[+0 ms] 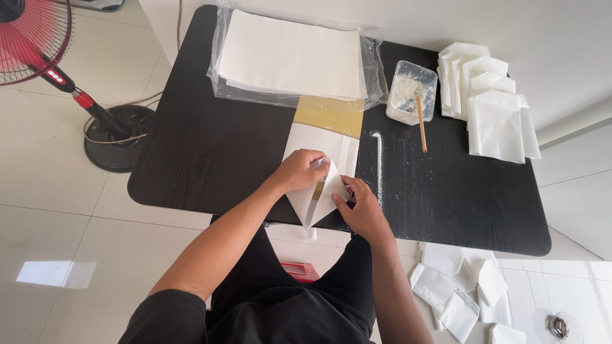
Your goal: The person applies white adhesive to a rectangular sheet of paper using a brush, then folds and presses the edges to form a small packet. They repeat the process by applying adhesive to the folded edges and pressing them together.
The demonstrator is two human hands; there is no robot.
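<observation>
Left hand (298, 171) and right hand (363, 210) both pinching flaps of white paper sheet (319, 172) at near edge of black table (204, 153). Mid-fold; next likely pressing crease flat, edges aligned.

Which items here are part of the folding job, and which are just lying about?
In use: left hand, right hand, white sheet being folded, paper stack in plastic, paste tub, wooden stick, finished folded bags.

Lying about: red fan, bags on floor.
</observation>
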